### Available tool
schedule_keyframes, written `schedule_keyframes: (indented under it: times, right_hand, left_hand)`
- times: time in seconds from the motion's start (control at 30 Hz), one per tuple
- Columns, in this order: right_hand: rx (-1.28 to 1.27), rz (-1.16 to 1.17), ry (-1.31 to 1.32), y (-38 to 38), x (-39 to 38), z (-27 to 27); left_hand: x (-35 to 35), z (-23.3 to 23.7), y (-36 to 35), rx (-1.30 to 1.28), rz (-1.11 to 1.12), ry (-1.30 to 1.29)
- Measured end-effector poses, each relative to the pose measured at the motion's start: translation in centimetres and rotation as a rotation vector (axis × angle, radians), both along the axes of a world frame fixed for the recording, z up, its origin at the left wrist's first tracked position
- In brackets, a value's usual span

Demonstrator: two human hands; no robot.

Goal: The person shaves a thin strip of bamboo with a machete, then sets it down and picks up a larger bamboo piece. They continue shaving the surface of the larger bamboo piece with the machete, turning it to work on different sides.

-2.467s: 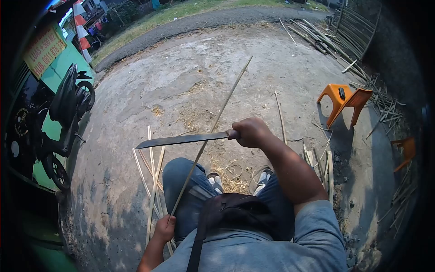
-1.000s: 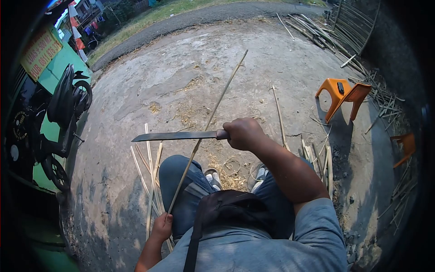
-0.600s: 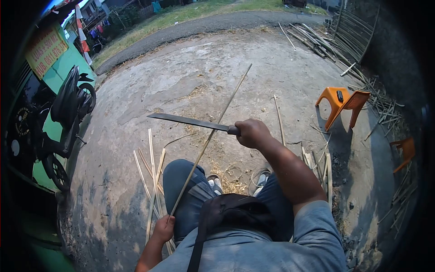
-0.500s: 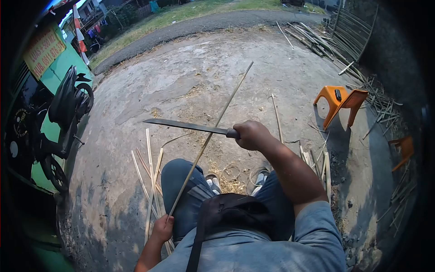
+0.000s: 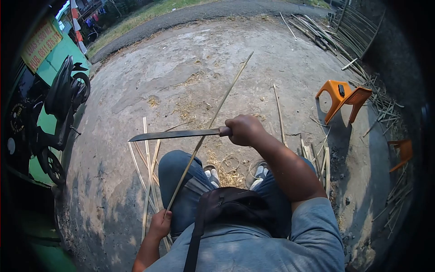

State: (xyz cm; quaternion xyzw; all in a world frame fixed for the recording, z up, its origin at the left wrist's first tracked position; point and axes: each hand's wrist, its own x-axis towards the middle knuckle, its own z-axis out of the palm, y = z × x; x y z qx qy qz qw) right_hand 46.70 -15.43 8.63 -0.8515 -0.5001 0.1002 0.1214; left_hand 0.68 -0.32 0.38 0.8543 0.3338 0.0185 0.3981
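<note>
My right hand (image 5: 244,129) is closed round the handle of a machete (image 5: 174,134), whose long dark blade points left. Beneath or against the blade runs a long thin bamboo strip (image 5: 225,96), slanting from my left side up and away over the ground. Its near end sits in my left hand (image 5: 160,224), fingers wrapped round it beside my left thigh. The strip passes over my left knee, and the blade crosses it just beyond the knee.
Pale split strips (image 5: 146,154) lie left of my legs, and more pieces (image 5: 325,167) lie to the right. An orange plastic chair (image 5: 337,102) bears a small black object. A motorbike (image 5: 61,118) stands at the left wall. Bamboo poles (image 5: 312,34) are piled far right. Shavings (image 5: 231,174) litter the ground between my feet.
My right hand has shifted slightly left and up, carrying the machete left along with it; the blade now lies more level. My left hand still grips the strip's near end.
</note>
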Motion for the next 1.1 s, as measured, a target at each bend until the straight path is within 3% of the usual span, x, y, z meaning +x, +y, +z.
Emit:
schedule_keyframes:
  times: [1.1]
  right_hand:
    - [-0.028, -0.056, -0.005, -0.9, 0.3, -0.3]
  left_hand:
    - [0.0, 1.6, -0.8, 0.018, 0.021, 0.028]
